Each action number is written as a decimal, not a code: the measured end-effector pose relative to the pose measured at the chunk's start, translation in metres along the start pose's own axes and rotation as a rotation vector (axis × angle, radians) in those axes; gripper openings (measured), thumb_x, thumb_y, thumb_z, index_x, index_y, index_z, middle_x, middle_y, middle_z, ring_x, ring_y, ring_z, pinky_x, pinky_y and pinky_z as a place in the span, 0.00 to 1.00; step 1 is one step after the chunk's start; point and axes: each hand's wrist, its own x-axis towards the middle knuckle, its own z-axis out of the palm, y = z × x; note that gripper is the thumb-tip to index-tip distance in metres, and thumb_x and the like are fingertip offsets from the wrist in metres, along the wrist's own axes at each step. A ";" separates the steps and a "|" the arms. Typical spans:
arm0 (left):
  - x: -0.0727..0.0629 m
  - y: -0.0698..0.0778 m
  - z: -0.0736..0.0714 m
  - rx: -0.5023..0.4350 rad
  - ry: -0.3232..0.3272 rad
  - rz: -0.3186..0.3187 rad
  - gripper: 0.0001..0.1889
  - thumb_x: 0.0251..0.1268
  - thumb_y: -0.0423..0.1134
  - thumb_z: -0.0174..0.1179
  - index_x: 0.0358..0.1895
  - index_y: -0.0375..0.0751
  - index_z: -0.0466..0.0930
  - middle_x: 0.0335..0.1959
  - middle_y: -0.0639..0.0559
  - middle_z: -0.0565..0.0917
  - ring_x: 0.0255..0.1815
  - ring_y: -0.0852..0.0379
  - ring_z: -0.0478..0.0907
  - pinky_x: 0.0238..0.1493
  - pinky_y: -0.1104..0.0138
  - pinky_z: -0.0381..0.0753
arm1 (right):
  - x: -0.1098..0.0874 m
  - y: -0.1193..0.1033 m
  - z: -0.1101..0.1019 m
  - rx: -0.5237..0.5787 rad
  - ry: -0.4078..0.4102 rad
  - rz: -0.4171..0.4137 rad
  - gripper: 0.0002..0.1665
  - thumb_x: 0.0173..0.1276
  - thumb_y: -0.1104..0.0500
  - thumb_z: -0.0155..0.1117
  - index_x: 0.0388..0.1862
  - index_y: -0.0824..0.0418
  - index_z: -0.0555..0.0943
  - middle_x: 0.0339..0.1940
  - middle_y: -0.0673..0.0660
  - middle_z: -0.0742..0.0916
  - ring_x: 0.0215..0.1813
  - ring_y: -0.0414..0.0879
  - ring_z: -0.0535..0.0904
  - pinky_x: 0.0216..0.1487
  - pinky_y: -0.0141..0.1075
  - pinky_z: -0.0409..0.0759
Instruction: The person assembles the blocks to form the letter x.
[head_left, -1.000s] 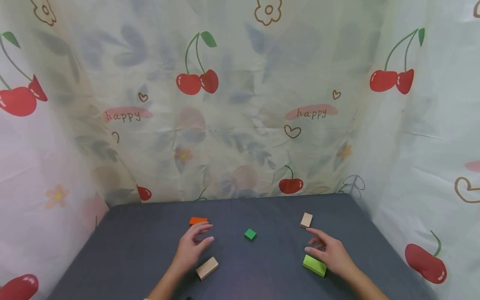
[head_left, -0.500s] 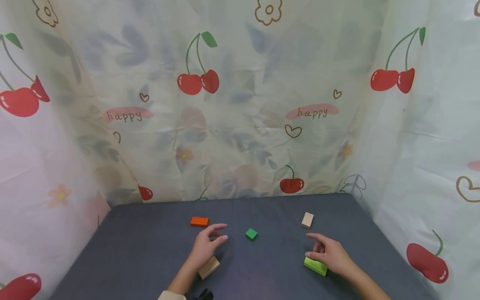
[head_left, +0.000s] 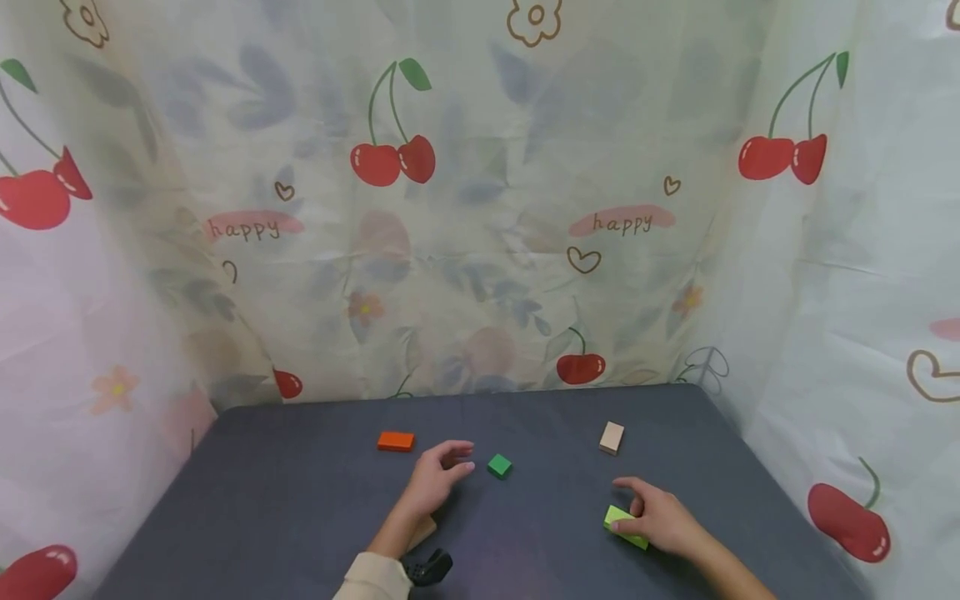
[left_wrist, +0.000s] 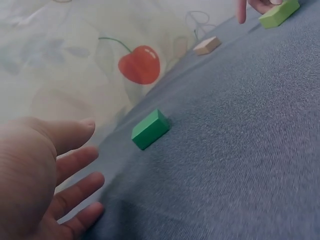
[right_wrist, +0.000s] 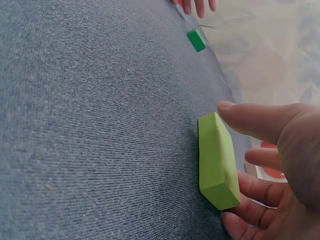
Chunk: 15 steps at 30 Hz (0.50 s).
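My left hand [head_left: 435,479] hovers just left of a small green block [head_left: 499,466], fingers spread and holding nothing. In the left wrist view, a gap shows between the thumb and the green block [left_wrist: 150,129]. Over on the right, my right hand [head_left: 663,521] is at a lime green block [head_left: 616,513] lying on the dark cloth. The right wrist view has the thumb beside one end of the lime block [right_wrist: 214,155] and the other fingers loosely bent along its far side. A wooden block [head_left: 426,530] is partly hidden beneath my left forearm.
An orange block [head_left: 396,442] lies at the back left of the dark grey table [head_left: 300,500]. Towards the back right is a pale wooden block [head_left: 612,437]. A black device [head_left: 431,568] sits at my left wrist. Cherry-printed curtains [head_left: 480,275] enclose the table.
My left hand has moved right, from near the orange block towards the green one, covering part of the wooden block. The right hand has drawn back slightly and lowered over the lime block.
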 end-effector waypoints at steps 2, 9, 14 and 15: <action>0.003 -0.001 0.004 0.015 0.005 0.008 0.18 0.66 0.36 0.63 0.56 0.33 0.79 0.50 0.43 0.83 0.51 0.44 0.80 0.50 0.54 0.77 | 0.000 -0.001 0.001 -0.007 -0.002 0.020 0.39 0.52 0.51 0.78 0.61 0.64 0.75 0.25 0.51 0.76 0.24 0.46 0.71 0.26 0.39 0.68; 0.011 -0.004 0.013 0.053 0.007 0.015 0.15 0.66 0.35 0.63 0.55 0.37 0.82 0.47 0.44 0.84 0.46 0.47 0.80 0.44 0.59 0.77 | -0.001 -0.002 0.004 -0.021 0.028 0.082 0.34 0.48 0.56 0.80 0.53 0.61 0.76 0.26 0.51 0.76 0.26 0.46 0.71 0.29 0.39 0.69; 0.016 -0.004 0.017 0.092 -0.023 -0.014 0.14 0.67 0.35 0.62 0.54 0.42 0.83 0.45 0.50 0.84 0.42 0.53 0.79 0.40 0.61 0.77 | -0.003 -0.005 0.006 -0.021 0.040 0.121 0.30 0.47 0.59 0.81 0.48 0.59 0.76 0.27 0.52 0.76 0.28 0.46 0.71 0.31 0.39 0.70; 0.017 -0.003 0.018 0.103 -0.031 -0.021 0.14 0.67 0.36 0.62 0.54 0.43 0.84 0.45 0.50 0.84 0.41 0.54 0.79 0.39 0.61 0.77 | -0.003 -0.005 0.006 -0.025 0.039 0.126 0.30 0.46 0.60 0.81 0.47 0.59 0.76 0.28 0.52 0.76 0.28 0.46 0.71 0.32 0.40 0.70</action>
